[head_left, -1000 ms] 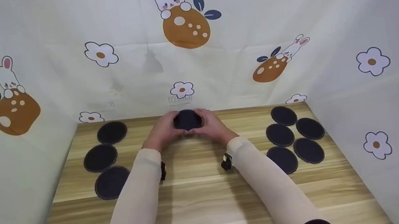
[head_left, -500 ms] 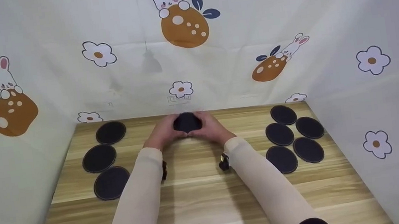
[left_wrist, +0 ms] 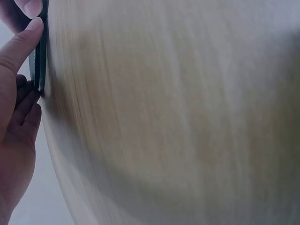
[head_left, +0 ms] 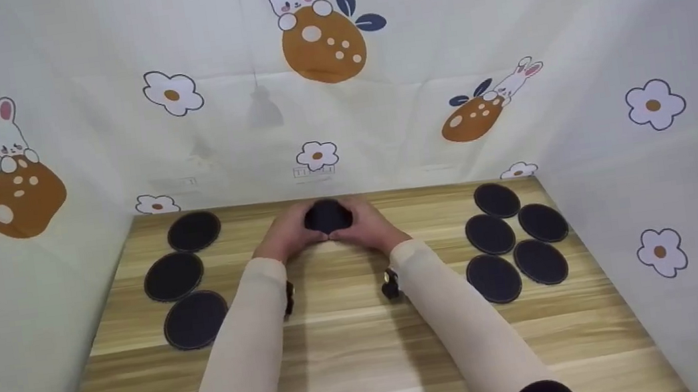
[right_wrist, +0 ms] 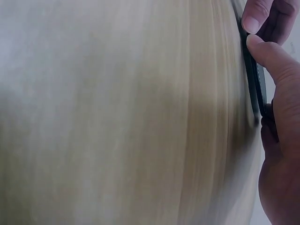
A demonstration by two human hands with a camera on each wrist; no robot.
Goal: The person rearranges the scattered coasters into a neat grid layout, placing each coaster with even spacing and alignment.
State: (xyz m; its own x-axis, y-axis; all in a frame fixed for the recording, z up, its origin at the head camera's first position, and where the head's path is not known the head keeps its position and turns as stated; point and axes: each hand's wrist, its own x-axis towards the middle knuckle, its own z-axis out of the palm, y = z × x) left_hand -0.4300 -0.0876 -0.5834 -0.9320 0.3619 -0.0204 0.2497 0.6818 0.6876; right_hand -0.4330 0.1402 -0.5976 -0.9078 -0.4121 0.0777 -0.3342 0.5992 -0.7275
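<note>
Near the back edge of the wooden table, my two hands hold a thin stack of round black coasters between them. My left hand curves round its left side, and my right hand round its right. Both thumbs meet at the near rim, in front of the stack. Seen edge-on in the left wrist view, the coasters show more than one layer; the exact number cannot be told. The right wrist view has the same layered coasters low at the tabletop, with fingers along the far rim partly hidden.
On the left of the table lie three black coasters in a curved column. Several more coasters lie flat in two columns on the right. A printed cloth stands as a wall behind and along both sides.
Both hands and the held coasters have come slightly down and toward me, then nearly stopped. The grip stays the same, and the coasters at the sides have not moved.
</note>
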